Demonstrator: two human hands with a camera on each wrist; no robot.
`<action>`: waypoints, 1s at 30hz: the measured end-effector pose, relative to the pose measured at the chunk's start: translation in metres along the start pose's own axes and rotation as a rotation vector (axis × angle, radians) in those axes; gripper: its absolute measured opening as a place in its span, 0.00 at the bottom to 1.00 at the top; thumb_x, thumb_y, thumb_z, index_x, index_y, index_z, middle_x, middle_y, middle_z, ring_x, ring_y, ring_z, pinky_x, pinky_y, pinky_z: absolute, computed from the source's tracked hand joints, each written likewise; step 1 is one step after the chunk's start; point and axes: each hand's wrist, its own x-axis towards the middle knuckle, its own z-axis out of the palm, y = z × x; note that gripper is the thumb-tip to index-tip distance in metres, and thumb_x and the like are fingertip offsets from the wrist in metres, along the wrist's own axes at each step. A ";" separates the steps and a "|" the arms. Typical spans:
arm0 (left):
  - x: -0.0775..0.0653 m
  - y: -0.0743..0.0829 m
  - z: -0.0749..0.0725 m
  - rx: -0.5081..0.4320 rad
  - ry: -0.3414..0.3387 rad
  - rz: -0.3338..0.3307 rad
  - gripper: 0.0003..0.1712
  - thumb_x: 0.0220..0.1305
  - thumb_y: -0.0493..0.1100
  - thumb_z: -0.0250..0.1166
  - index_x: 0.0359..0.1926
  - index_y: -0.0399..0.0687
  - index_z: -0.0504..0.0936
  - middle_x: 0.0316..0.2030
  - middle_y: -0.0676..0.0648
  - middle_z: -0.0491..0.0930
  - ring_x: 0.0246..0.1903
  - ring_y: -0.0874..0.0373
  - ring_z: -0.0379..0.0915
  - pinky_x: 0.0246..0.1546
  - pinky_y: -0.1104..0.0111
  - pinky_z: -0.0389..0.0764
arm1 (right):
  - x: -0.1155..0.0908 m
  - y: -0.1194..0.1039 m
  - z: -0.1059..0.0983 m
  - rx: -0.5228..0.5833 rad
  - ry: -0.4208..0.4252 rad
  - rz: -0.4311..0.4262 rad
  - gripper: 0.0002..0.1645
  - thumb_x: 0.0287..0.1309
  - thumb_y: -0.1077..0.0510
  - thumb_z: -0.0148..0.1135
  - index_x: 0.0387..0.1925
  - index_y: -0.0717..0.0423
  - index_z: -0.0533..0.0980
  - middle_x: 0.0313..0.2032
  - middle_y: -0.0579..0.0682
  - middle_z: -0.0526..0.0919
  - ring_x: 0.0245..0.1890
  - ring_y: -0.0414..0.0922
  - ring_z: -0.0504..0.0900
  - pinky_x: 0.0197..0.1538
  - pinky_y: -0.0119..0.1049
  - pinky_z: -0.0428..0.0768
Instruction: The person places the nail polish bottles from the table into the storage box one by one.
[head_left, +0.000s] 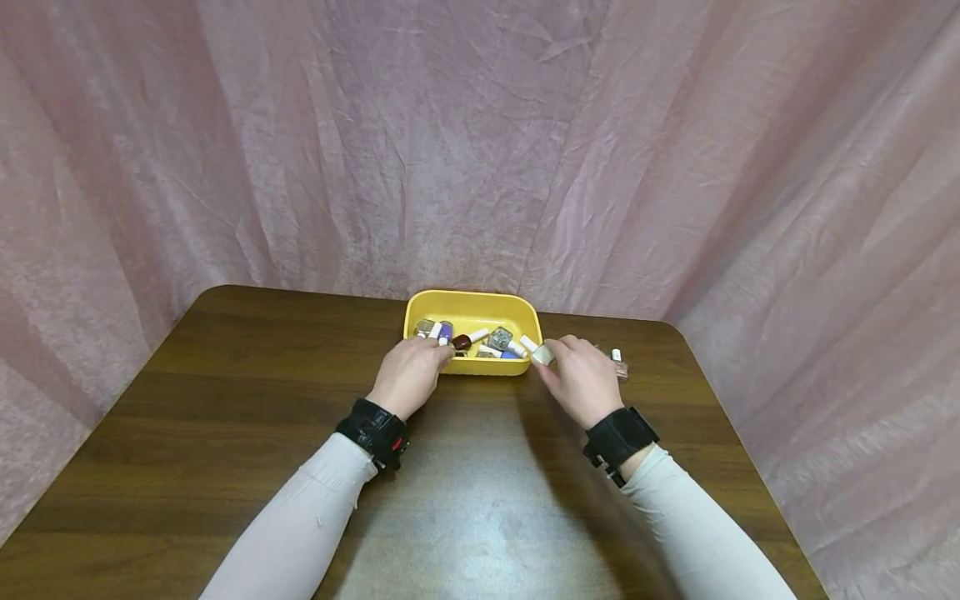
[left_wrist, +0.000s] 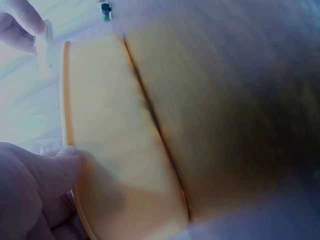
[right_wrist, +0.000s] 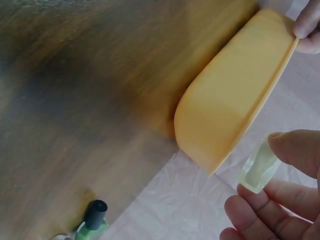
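Observation:
My left hand (head_left: 411, 375) grips the near rim of a yellow plastic bin (head_left: 480, 367) at its left part; in the left wrist view the thumb (left_wrist: 67, 160) lies over the rim, with fingers behind it. My right hand (head_left: 583, 379) pinches a pale, nearly clear nail polish bottle (right_wrist: 260, 165) by its glass between thumb and fingers. Its white cap (head_left: 528, 343) points toward the bin's right end. Inside the bin lie several nail polish bottles, among them a dark red one (head_left: 461, 342), a purple one (head_left: 446, 330) and a glittery grey one (head_left: 500, 337).
Just right of my right hand, a pinkish nail polish bottle (head_left: 622, 371) with a white cap sits on the brown wooden table (head_left: 285, 375). A green nail polish bottle (right_wrist: 92, 222) with a black cap stands there too. Pink curtains (head_left: 465, 150) hang behind the table.

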 end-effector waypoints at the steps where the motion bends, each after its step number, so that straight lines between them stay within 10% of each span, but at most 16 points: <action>1: 0.000 0.000 0.000 0.000 0.000 0.000 0.03 0.75 0.39 0.72 0.41 0.47 0.91 0.33 0.46 0.88 0.34 0.45 0.84 0.37 0.54 0.83 | 0.001 -0.001 0.001 0.000 -0.006 0.004 0.24 0.64 0.52 0.82 0.55 0.62 0.88 0.44 0.57 0.90 0.42 0.56 0.88 0.42 0.52 0.87; 30: 0.001 0.000 0.001 -0.005 -0.033 -0.016 0.03 0.75 0.39 0.73 0.43 0.47 0.92 0.36 0.46 0.89 0.36 0.45 0.84 0.39 0.54 0.84 | 0.034 -0.001 0.023 -0.005 -0.064 0.041 0.16 0.67 0.51 0.79 0.47 0.57 0.88 0.39 0.54 0.86 0.38 0.55 0.86 0.35 0.53 0.84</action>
